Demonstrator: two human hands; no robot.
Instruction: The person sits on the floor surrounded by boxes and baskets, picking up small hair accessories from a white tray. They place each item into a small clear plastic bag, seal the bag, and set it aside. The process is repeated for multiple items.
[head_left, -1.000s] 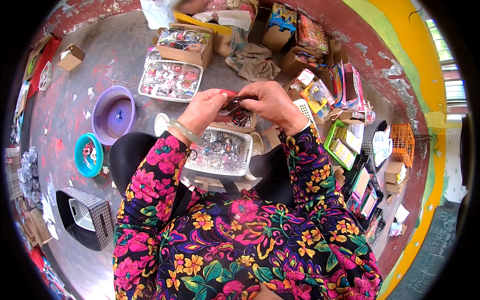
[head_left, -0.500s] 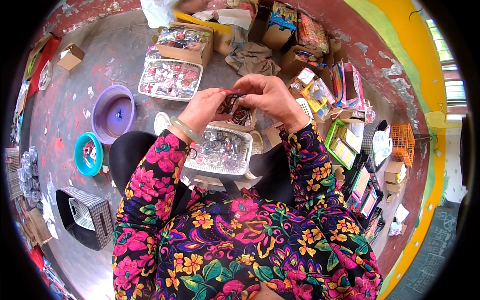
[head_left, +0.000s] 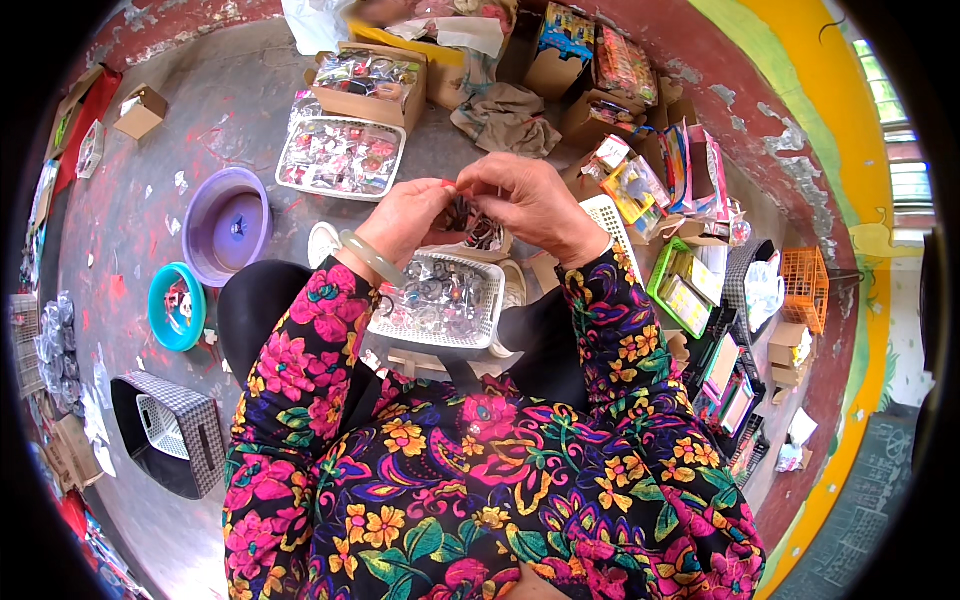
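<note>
Close together over the near white basket, my left hand [head_left: 405,215] and my right hand [head_left: 525,200] both have their fingers closed in a pinch. Between them is a small dark looped bundle [head_left: 462,212], partly hidden by the fingers, with a bit of red at my left fingertips. Its exact kind does not show. Below the hands, the white plastic basket [head_left: 440,335] holds many small clear packets with dark ring-shaped pieces. Just beyond it, an open carton [head_left: 507,245] of similar small things is partly covered by my right hand.
Another white basket [head_left: 290,185] of clear packets stands farther off, before a filled cardboard box [head_left: 412,105]. Purple [head_left: 262,235] and teal [head_left: 155,312] basins are at left, above a checked bin [head_left: 207,440]. At right stand a green tray [head_left: 662,262] and an orange crate [head_left: 805,290].
My right fingers have drawn in to a pinch by the left fingertips, and the right wrist has turned slightly. The dark bundle is more covered than before. My left hand has hardly moved.
</note>
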